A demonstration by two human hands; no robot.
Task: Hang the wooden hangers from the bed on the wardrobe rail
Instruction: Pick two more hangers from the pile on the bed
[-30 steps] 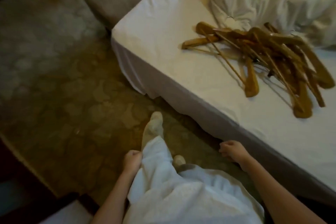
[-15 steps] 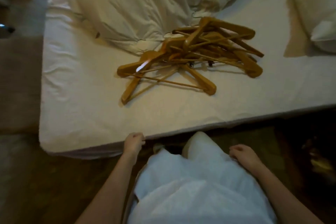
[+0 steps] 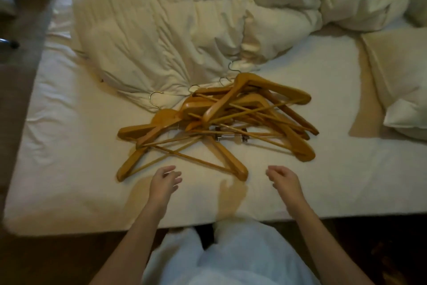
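Observation:
A tangled pile of several wooden hangers (image 3: 231,120) with metal hooks lies in the middle of the white bed (image 3: 69,169). One hanger with metal clips (image 3: 231,137) sits inside the pile. My left hand (image 3: 164,180) hovers over the sheet just in front of the pile's near left hangers, fingers apart and empty. My right hand (image 3: 283,179) hovers to the right of the nearest hanger's end, fingers loosely curled and empty. Neither hand touches a hanger. The wardrobe rail is out of view.
A crumpled cream duvet (image 3: 173,25) is bunched behind the pile, and the hooks rest against it. A pillow (image 3: 402,81) lies at the right. The bed's front edge is against my legs. Dark floor lies to the left and right.
I have turned to face the bed and stepped up to it. Both hands rose from beside my legs and now reach over the sheet toward the hanger pile.

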